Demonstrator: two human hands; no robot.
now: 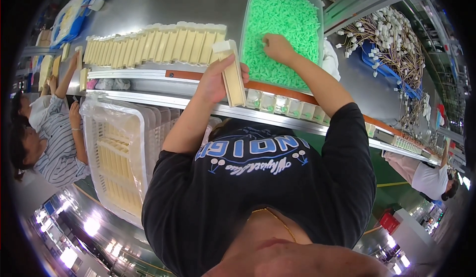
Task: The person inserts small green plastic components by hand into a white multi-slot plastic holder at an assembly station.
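Note:
My left hand (214,83) is closed around a long cream plastic housing (233,81) with a white end, held upright and tilted over the metal rail. To its right stands a clear bin (241,34) full of small green plastic pieces (282,14). My right hand (278,48) reaches into the bin with its fingers curled at the green pieces; whether a piece is pinched between them is too small to tell. A long row of similar cream housings (158,44) lies side by side on the metal table, left of the bin.
Small clear compartments (281,104) holding green pieces line the table's front edge. A white crate (144,148) of cream parts stands at the lower left. White-connector wires (391,34) heap in a blue tray at right. Co-workers (59,138) sit at left; another person (426,178) is at far right.

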